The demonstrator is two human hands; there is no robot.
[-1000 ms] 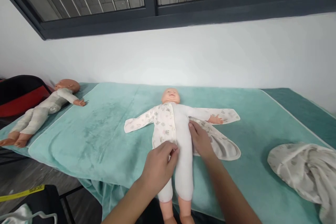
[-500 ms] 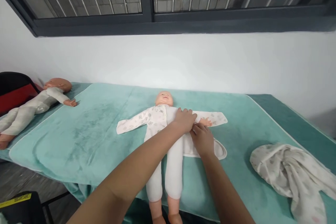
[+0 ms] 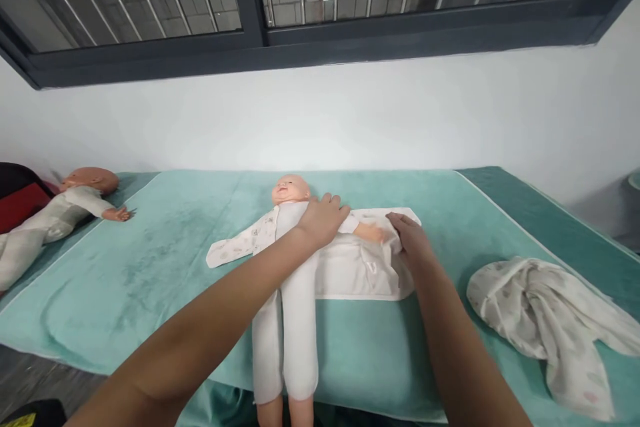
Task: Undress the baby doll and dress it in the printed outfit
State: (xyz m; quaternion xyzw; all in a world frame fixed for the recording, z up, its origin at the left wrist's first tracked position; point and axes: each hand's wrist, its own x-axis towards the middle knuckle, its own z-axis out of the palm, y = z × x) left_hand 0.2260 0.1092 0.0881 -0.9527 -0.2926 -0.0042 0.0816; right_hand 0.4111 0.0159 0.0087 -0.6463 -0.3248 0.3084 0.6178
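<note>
A baby doll in a white bodysuit lies face up on a teal blanket. An open patterned jacket is spread under it, one sleeve out to the left, the right panel folded flat beside the body. My left hand rests on the doll's chest near its shoulder, fingers curled over it. My right hand presses flat on the jacket's right sleeve, next to the doll's bare hand.
A second doll in pale clothes lies at the far left by a red and black object. A crumpled patterned cloth sits at the right. A white wall and a dark-framed window stand behind the bed.
My left hand has moved from the doll's hip up to its chest. My right hand slid outward onto the right sleeve. The jacket's right panel now lies flatter and squarer.
</note>
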